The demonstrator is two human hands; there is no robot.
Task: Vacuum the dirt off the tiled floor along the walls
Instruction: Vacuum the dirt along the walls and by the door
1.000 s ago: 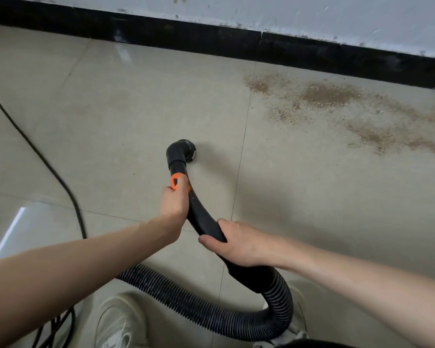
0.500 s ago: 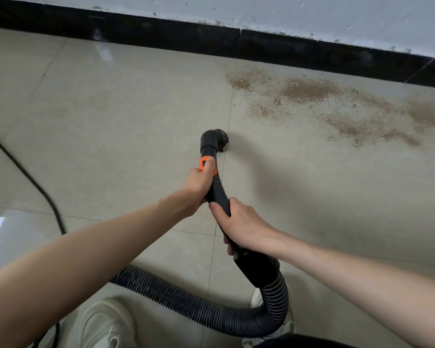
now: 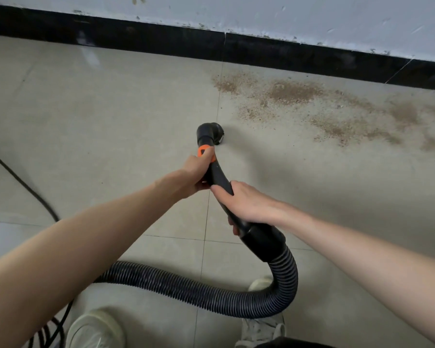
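A black vacuum wand (image 3: 219, 179) with an orange collar (image 3: 203, 149) ends in a small round nozzle (image 3: 211, 133) that touches the beige tiled floor (image 3: 98, 116). My left hand (image 3: 196, 172) grips the wand just below the collar. My right hand (image 3: 246, 203) grips it lower, above the cuff of the ribbed hose (image 3: 211, 295). Brown dirt (image 3: 294, 92) lies scattered on the tile to the right of the nozzle, along the black skirting (image 3: 161, 38). The nozzle sits just left of the dirt's near edge.
The hose loops down and left behind my arms. A black power cord (image 3: 30, 194) runs along the left and coils at the bottom left. My two pale shoes (image 3: 93, 330) stand at the bottom edge. A white wall rises above the skirting.
The nozzle has moved right across the tile joint toward the dirt patch. Both hands kept their grip on the wand and slid closer together.
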